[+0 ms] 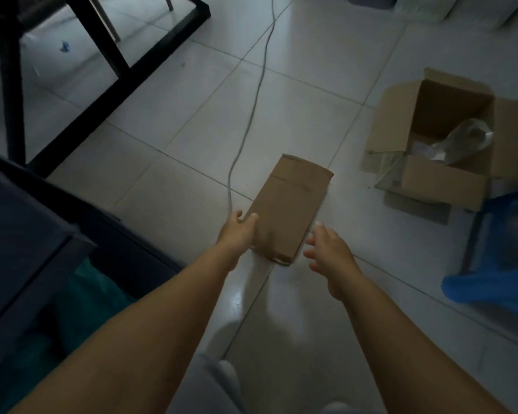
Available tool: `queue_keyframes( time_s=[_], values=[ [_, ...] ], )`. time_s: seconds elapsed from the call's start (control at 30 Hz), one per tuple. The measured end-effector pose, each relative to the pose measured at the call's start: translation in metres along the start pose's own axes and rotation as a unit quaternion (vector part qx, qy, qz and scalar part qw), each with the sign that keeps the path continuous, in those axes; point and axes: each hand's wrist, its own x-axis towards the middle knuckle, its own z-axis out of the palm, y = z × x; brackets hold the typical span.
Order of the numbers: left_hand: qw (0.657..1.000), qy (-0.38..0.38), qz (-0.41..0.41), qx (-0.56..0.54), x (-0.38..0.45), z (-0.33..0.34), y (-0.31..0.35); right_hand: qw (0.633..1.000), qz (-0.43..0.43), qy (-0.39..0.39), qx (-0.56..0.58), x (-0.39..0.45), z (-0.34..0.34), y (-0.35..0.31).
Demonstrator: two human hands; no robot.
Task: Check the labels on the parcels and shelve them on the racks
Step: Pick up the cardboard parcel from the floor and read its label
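Note:
A closed brown cardboard parcel (289, 206) lies flat on the white tiled floor, its long side running away from me. No label shows on its upper face. My left hand (237, 231) rests against the parcel's near left edge, with the thumb on top and the fingers at the side. My right hand (329, 252) hovers just off the near right corner, fingers spread, one fingertip close to the parcel's edge.
An open cardboard box (443, 174) with clear plastic wrap inside stands at the right. A blue plastic stool (497, 258) is beside it. A grey cable (251, 115) runs across the floor to the parcel's left. Black table legs (117, 76) stand at the upper left, dark furniture (27, 234) at the left.

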Motion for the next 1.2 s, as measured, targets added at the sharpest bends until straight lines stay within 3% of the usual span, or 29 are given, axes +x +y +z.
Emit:
queue_keyframes(
  time_s=[0.13,0.37,0.57,0.77,0.87,0.93,1.03,1.2],
  values=[
    [0.997,-0.025,0.040,0.061,0.059,0.028,-0.026,1.000,0.007,-0.025,-0.018,0.064,0.019,0.032],
    [0.982,0.061,0.016,0.176,0.151,0.049,-0.067,0.998,-0.035,-0.019,-0.050,0.146,0.046,0.078],
    [0.977,-0.023,0.016,0.212,0.234,0.053,-0.099,0.999,-0.007,-0.021,-0.043,0.189,0.062,0.105],
    [0.991,0.018,0.059,0.117,0.172,0.052,-0.065,0.998,0.038,0.005,0.041,0.219,0.062,0.126],
    [0.987,0.041,0.128,0.086,0.154,0.058,-0.052,0.990,0.084,-0.006,0.116,0.224,0.057,0.137],
    [0.984,0.017,0.164,0.074,0.146,0.068,-0.046,0.980,0.119,-0.034,0.156,0.218,0.056,0.134],
    [0.977,-0.017,0.168,0.127,0.131,0.085,-0.040,0.971,0.137,-0.050,0.190,0.201,0.055,0.118],
    [0.965,0.027,0.192,0.179,0.113,0.098,-0.039,0.971,0.099,0.040,0.216,0.184,0.052,0.092]
  ],
)
